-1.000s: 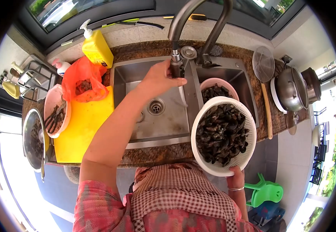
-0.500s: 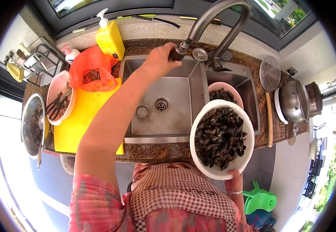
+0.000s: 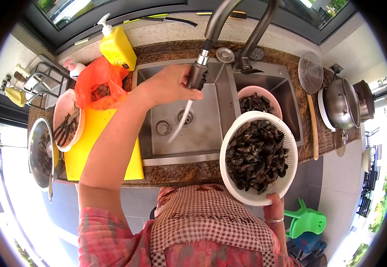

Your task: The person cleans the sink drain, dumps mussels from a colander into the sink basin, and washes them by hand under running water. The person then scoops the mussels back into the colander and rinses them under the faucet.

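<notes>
My left hand (image 3: 169, 85) is closed around the spray head (image 3: 197, 74) of the pull-out tap, above the left basin of the steel sink (image 3: 202, 143). A stream of water (image 3: 182, 120) runs down from it at a slant, beside the drain. Low on the right, my right hand (image 3: 274, 207) grips the near rim of a white colander (image 3: 256, 198), its fingers partly hidden beneath. Dark shellfish (image 3: 256, 155) that look like mussels fill the colander, which is held over the sink's front edge. Behind it, a pink bowl (image 3: 275, 103) with more dark shells stands in the right basin.
A yellow cutting board (image 3: 84, 153) lies left of the sink, near a red plastic bag (image 3: 86, 84), a bowl with scissors (image 3: 63, 131) and a metal pan (image 3: 36, 151). A yellow pump bottle (image 3: 118, 48) stands behind. A long-handled strainer (image 3: 311, 73) and a pot (image 3: 341, 111) are at right.
Water now flows from the spray head, where none showed before. My left hand has drawn the head slightly nearer and turned it downward. The colander stays in my right hand, almost unmoved.
</notes>
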`<state>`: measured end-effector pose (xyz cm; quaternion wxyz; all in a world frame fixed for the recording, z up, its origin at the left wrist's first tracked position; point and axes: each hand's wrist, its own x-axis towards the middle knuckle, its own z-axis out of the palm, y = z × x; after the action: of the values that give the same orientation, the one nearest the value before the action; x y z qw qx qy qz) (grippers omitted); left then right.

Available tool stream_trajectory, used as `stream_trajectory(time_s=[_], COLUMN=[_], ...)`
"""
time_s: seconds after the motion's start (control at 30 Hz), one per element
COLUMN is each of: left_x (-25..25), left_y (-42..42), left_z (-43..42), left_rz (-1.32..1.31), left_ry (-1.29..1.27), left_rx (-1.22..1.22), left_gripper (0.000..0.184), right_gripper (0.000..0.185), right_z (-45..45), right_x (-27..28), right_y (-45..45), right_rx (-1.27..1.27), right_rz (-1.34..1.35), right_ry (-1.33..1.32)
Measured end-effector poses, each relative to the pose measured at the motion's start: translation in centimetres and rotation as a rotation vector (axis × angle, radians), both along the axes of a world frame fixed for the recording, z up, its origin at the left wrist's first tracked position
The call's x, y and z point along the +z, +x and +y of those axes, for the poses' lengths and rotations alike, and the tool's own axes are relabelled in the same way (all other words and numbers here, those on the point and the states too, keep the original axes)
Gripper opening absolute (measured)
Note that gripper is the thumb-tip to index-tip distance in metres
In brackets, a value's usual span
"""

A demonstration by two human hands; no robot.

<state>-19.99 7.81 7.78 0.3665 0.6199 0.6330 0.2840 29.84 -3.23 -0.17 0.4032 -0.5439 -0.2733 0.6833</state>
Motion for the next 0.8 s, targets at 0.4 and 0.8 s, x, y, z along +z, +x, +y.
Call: stream_trajectory(time_s=[0.4,0.8], left_x=[-3.4,0.4], left_y=[2.9,-0.4], left_z=[0.7,1.2], left_rz=[-0.245,0.353], left_ry=[0.088,0.138], left_rx=[0.210,0.297], left_gripper=[0.049,0.054], right_gripper=[0.061,0.062], right_z=[-0.1,-0.7], right_x=[0.5,0.7], right_y=[-0.3,-0.1], right_rx=[-0.036,-0.054], right_rz=[-0.040,-0.021], right_ry=[-0.052,-0.040])
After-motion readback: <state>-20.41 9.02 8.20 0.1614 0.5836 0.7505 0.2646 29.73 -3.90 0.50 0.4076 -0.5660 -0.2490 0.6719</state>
